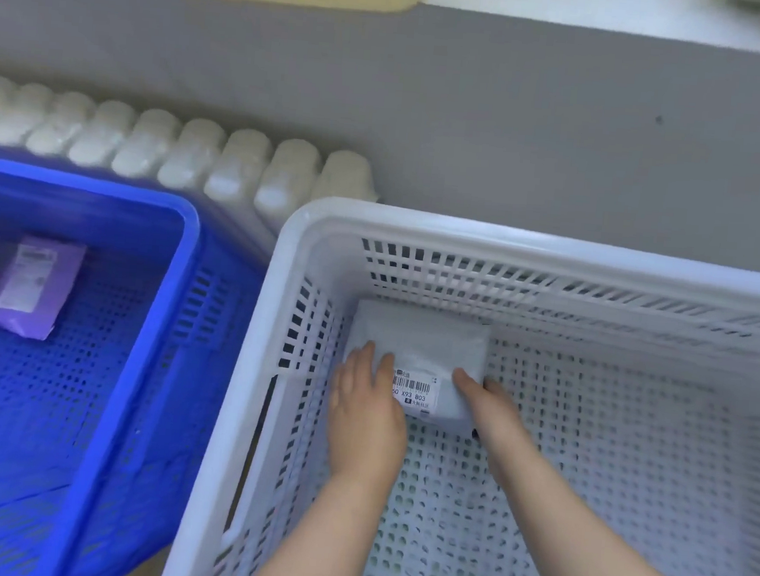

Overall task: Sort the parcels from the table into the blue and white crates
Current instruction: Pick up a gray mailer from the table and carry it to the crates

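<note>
Head view: you're at the placing step. The white parcel point(419, 341) lies on the floor of the white crate point(509, 239), in its far-left corner, with the barcode label point(413, 388) facing up.

Your left hand point(365, 418) rests flat on the parcel's left side, fingers straight, gripping nothing. Your right hand point(491, 405) has its thumb on top at the near-right edge. Its fingers tuck past that edge out of sight, so it's probably a pinch on the parcel, not confirmed.

The blue crate point(182, 236) sits just beside the white one, on your left, with one purple parcel point(32, 287) on its floor.

Judgement: this parcel is as good as sorted. Next move:
- Let go with the right hand.
- Lift both hands straight up past the rim without dragging the parcel.
- Turn back to the table for the next one.

The table isn't in frame, so there's no count of what's left. Read the next label before you pick a crate.
</note>
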A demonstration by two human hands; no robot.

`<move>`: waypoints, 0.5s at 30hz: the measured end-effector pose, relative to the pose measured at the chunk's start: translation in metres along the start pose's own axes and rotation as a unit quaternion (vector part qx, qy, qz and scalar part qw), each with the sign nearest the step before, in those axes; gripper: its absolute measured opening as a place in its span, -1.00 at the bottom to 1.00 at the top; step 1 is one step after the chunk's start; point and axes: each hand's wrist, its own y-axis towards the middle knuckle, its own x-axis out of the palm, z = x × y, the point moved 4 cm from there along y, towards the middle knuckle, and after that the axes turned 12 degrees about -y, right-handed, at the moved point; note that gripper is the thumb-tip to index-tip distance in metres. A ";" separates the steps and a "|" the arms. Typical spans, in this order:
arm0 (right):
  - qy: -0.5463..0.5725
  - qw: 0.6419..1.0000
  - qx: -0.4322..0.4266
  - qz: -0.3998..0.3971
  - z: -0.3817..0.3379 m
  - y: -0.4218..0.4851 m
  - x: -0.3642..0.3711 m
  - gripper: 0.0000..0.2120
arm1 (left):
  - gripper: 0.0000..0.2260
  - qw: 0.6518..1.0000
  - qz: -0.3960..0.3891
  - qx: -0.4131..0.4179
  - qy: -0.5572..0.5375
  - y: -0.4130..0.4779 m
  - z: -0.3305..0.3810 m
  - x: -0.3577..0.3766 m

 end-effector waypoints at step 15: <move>-0.132 0.990 -0.034 0.036 -0.005 -0.006 0.007 -0.46 | -0.21 0.980 -0.195 -0.001 0.035 -0.006 -0.034 0.009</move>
